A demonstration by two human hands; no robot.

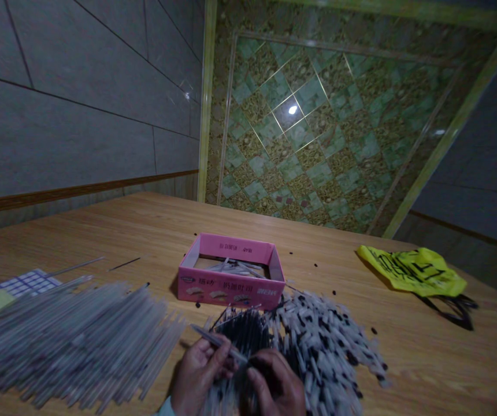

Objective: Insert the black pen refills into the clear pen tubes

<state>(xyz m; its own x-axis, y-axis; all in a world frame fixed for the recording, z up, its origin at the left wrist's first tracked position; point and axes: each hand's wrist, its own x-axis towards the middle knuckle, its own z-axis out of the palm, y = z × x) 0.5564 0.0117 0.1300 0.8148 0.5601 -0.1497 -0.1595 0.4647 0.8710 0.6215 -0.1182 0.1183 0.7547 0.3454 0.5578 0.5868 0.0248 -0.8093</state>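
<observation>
A slim, greyish pen barrel [208, 334] slants between my hands. My left hand [199, 370] grips it between thumb and fingers, its far end pointing up and left. At the near end of the barrel, the fingers of my right hand [281, 384] are pinched together; what they hold is blurred and hidden. Just beyond the hands lies a heap of thin black sticks like pen refills [246, 326]. To its right spreads a pile of short whitish caps [324, 341] mixed with black pieces. Many clear tubes [79, 341] lie side by side on the left.
An open pink box [231, 284] with several slim pieces inside stands behind the black heap. A yellow bag [413, 271] with black straps lies at right. Checked cloth [36, 282] is at far left. Small black bits dot the wooden table [144, 231]; walls rise behind.
</observation>
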